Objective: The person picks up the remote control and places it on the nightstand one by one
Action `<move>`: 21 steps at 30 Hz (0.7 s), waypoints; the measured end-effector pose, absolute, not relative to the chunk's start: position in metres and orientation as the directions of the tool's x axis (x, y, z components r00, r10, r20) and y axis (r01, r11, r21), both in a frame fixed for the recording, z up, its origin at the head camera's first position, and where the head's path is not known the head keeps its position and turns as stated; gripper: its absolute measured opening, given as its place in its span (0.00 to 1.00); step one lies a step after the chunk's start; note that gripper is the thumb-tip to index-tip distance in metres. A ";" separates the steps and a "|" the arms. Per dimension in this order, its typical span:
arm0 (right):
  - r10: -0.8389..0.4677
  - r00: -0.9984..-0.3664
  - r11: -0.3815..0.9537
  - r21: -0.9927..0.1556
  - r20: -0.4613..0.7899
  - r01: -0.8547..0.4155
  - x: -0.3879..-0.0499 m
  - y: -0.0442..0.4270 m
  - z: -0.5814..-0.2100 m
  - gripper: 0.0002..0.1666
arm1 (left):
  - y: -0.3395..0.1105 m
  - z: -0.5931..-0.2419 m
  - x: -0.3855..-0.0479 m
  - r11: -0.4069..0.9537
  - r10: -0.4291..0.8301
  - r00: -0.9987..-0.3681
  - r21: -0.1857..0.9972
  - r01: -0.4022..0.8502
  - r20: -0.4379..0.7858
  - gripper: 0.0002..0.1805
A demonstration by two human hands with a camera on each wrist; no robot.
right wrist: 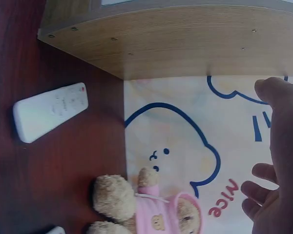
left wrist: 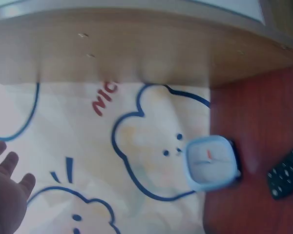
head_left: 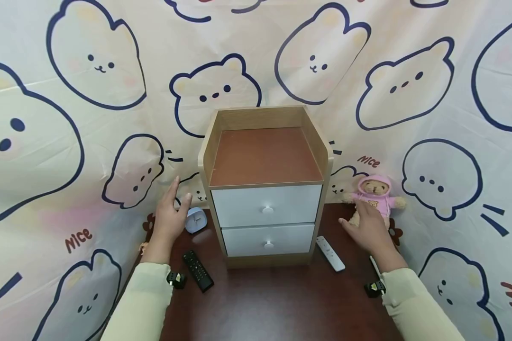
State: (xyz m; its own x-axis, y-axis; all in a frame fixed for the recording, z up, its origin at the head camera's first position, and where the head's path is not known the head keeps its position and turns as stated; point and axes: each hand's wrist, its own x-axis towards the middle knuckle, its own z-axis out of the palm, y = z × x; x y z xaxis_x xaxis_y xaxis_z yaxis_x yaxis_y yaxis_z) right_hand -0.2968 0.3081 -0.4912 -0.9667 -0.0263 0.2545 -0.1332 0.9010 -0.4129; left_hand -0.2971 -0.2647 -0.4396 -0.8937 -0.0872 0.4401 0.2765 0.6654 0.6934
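A small wooden cabinet [head_left: 266,156] with two white drawers [head_left: 243,208], both closed, stands in the middle of the table. My left hand [head_left: 167,220] is raised on its left side, fingers extended, holding nothing. Nearest to it is a small light-blue clock [head_left: 196,220], with its face visible in the left wrist view. On the other side, my right hand [head_left: 369,227] is held up with loosely bent fingers and nothing in it. From the head it overlaps a teddy bear [head_left: 377,196] in a pink hoodie; the right wrist view shows the hand apart from the bear [right wrist: 156,214].
A black remote [head_left: 198,271] lies left of the cabinet's front. To the right lies a white remote [head_left: 330,254]. Part of another white object [head_left: 374,266] shows beside my right wrist. Printed cloth [head_left: 315,52] surrounds the dark-red table [head_left: 264,303] at the back and sides.
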 end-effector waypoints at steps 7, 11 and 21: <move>0.010 -0.962 0.866 -0.484 0.271 -0.128 -0.282 0.318 -0.511 0.54 | -0.245 -0.415 -0.291 0.545 -0.101 -0.858 0.750 0.375 0.503 0.38; 0.027 -0.961 0.872 -0.477 0.274 -0.111 -0.273 0.325 -0.526 0.53 | -0.232 -0.406 -0.290 0.498 -0.089 -0.850 0.762 0.414 0.520 0.37; 0.130 -0.978 0.853 -0.521 0.164 0.026 -0.243 0.347 -0.559 0.57 | -0.202 -0.396 -0.292 0.255 -0.060 -0.851 0.832 0.493 0.522 0.37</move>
State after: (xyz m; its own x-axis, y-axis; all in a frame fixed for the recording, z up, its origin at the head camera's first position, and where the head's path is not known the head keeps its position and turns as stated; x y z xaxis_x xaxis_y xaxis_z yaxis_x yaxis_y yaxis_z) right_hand -0.2428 0.3469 -0.5585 -0.9779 0.1297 0.1642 0.0258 0.8534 -0.5206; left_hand -0.2917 -0.2025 -0.3957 -0.8506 -0.0596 0.5224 0.4929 0.2551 0.8318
